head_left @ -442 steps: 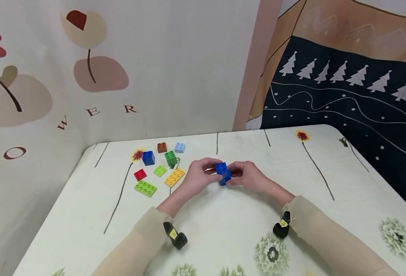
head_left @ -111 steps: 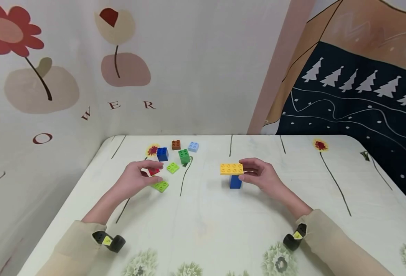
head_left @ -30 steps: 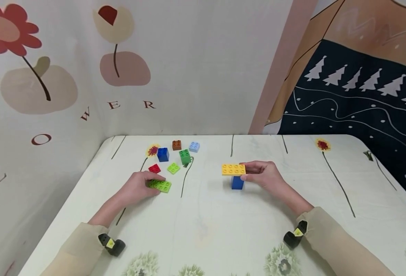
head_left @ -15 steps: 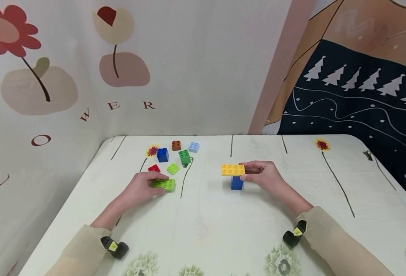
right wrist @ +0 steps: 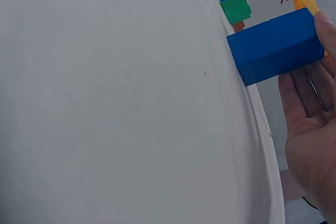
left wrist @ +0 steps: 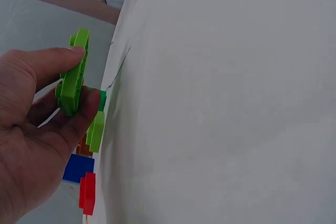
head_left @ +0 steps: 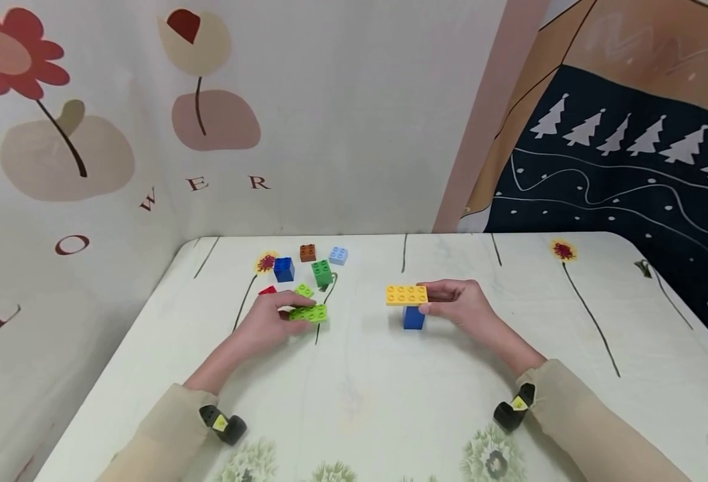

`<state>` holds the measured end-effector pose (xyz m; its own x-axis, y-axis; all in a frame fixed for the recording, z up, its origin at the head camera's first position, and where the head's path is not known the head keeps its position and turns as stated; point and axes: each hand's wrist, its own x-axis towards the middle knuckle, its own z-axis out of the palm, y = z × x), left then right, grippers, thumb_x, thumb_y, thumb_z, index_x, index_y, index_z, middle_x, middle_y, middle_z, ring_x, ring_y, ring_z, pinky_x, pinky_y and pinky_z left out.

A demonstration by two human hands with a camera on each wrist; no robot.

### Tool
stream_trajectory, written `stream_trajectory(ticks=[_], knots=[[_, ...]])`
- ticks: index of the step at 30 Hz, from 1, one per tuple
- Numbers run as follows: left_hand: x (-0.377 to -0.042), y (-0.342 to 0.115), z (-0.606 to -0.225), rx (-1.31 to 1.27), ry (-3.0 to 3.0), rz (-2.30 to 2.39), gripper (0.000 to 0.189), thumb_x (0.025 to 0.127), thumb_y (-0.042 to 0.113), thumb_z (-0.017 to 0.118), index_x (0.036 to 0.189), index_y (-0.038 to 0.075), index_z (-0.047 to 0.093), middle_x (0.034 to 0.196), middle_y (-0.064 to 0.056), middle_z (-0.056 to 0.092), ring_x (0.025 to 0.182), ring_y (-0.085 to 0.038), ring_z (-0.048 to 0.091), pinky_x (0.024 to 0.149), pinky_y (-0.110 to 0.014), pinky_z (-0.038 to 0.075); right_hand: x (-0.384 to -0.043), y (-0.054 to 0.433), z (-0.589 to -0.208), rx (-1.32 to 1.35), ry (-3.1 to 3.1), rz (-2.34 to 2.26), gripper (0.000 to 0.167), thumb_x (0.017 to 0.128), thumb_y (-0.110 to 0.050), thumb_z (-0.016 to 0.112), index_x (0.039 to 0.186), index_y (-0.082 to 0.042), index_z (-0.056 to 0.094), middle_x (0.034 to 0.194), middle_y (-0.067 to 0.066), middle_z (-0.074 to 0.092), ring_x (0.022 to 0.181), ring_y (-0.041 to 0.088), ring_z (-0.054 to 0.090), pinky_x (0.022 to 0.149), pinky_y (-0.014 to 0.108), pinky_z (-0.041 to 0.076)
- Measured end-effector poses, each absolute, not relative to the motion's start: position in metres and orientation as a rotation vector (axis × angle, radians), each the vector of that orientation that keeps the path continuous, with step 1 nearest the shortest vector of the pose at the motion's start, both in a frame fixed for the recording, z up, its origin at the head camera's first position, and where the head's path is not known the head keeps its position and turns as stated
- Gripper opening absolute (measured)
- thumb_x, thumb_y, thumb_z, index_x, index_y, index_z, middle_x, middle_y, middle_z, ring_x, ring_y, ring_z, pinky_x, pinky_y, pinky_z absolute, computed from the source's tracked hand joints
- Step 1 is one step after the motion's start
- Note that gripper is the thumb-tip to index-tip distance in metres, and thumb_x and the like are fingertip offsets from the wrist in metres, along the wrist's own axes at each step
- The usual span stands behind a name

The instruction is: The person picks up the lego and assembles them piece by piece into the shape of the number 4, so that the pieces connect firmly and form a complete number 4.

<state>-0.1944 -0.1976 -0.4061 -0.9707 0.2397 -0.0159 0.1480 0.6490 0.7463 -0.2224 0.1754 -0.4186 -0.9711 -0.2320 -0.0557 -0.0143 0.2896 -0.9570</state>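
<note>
My left hand (head_left: 266, 327) pinches a long lime-green toy brick (head_left: 313, 312) between thumb and fingers. The left wrist view shows this brick (left wrist: 74, 74) on edge, held up off the white cloth. To the right, my right hand (head_left: 464, 304) grips the upper part of a small stack. Two blue bricks (right wrist: 275, 46) form its column, one on the other, and a long yellow brick (head_left: 405, 295) lies across the top, reaching out to the left. The yellow brick's studs face up, and its right end is at my right fingertips.
Beyond my left hand lie loose bricks: red (head_left: 267, 290), small lime-green (head_left: 304, 290), dark blue (head_left: 284, 270), green (head_left: 322, 272), brown (head_left: 308, 252) and light blue (head_left: 338, 255). A flower-printed white cloth (head_left: 354, 388) covers the table, with a curtain (head_left: 330, 134) behind.
My left hand came down on the long lime-green brick, picked it up and carried it right. Earlier, the blue bricks were joined and the yellow one added on top. My right hand stays put.
</note>
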Motion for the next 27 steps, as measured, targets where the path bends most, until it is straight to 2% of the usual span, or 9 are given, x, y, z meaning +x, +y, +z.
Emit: stream_trajectory(ticks=[7,17,27], knots=[[-0.200,-0.181,-0.405,0.394,2.720,1.267,0.036,0.087,0.010,0.083,0.123,0.012,0.076,0.122,-0.004,0.070,0.112,-0.025,0.062,0.090,-0.039,0.057,-0.223,0.176,-0.419,-0.248,2.344,-1.793,0.046,0.084,-0.003,0.084,0.127,0.004,0.069,0.122,0.019,0.071,0.110,0.026,0.071,0.082,0.025,0.059],[-0.201,-0.159,-0.395,0.387,2.678,1.284,0.037,0.089,0.012,0.081,0.126,0.015,0.075,0.133,-0.005,0.065,0.122,-0.026,0.059,0.093,-0.039,0.057,-0.225,0.175,-0.420,-0.282,2.346,-1.781,0.046,0.084,-0.005,0.084,0.127,0.003,0.069,0.119,0.018,0.073,0.109,0.027,0.071,0.083,0.026,0.059],[-0.203,-0.127,-0.380,0.516,2.639,1.435,0.037,0.088,0.011,0.082,0.124,0.016,0.076,0.123,0.001,0.069,0.109,-0.019,0.062,0.086,-0.032,0.057,-0.224,0.176,-0.421,-0.262,2.359,-1.772,0.045,0.084,-0.005,0.084,0.127,0.002,0.070,0.119,0.017,0.073,0.109,0.027,0.071,0.082,0.026,0.059]])
